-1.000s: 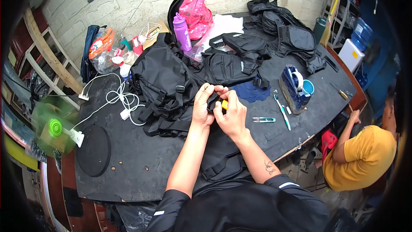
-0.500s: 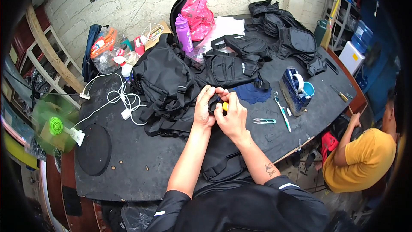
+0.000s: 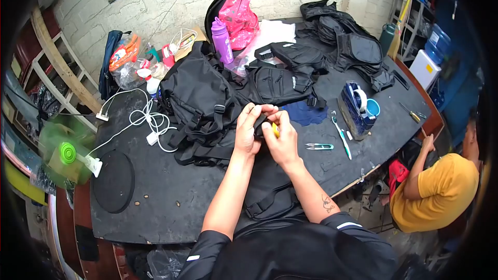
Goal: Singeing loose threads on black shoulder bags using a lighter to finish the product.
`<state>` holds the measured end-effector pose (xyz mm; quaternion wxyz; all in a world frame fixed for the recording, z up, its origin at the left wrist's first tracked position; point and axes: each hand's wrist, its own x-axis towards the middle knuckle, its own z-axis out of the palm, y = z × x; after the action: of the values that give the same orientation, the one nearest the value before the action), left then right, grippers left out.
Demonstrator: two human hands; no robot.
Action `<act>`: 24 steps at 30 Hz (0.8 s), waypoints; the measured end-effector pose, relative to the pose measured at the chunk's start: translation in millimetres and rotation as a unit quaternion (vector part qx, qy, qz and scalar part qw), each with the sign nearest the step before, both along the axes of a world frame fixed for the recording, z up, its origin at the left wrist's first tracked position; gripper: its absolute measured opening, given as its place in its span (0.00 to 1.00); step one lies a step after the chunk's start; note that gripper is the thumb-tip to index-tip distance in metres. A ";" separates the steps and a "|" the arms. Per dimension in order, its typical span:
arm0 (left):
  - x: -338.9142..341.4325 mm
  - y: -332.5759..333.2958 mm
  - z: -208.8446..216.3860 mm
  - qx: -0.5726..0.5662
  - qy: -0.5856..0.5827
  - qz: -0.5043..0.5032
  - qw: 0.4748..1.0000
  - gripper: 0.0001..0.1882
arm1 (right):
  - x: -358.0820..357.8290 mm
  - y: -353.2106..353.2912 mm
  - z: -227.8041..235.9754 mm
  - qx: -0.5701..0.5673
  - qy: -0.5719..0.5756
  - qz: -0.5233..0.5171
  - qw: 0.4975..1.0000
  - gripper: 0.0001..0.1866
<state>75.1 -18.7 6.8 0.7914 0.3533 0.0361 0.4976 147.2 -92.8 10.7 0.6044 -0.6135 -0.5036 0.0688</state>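
Centre of frame: left hand (image 3: 248,130) and right hand (image 3: 281,141) pressed together, fingers of both clamped on a black strap piece (image 3: 261,124) of the black bag (image 3: 270,186) lying on the dark surface (image 3: 171,202). Small yellow item (image 3: 275,130) under right fingers, possibly a lighter. Snips (image 3: 319,147) just right.

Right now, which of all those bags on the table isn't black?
The pink backpack standing against the back wall, behind the purple bottle; the other bags are black.

Single head-worn fisheye view, looking steeply down from close above, facing the dark tabletop (image 3: 171,207), edges bending outward
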 end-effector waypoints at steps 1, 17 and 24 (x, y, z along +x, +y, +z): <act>-2.0 -1.8 5.7 0.044 0.073 0.017 0.996 0.08 | 6.0 1.7 -1.4 0.020 0.092 0.073 0.993 0.14; -7.6 -43.1 42.4 0.402 0.325 0.336 0.787 0.14 | 22.6 -2.2 6.3 0.141 0.391 0.183 0.891 0.07; -3.1 -15.8 17.7 0.228 0.212 0.262 0.913 0.10 | 26.0 -6.0 8.2 0.088 0.346 0.306 0.882 0.13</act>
<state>72.0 -34.5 24.5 0.5044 0.5995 0.1798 0.5949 173.1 -98.7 18.9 0.7410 -0.3102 -0.4286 0.4135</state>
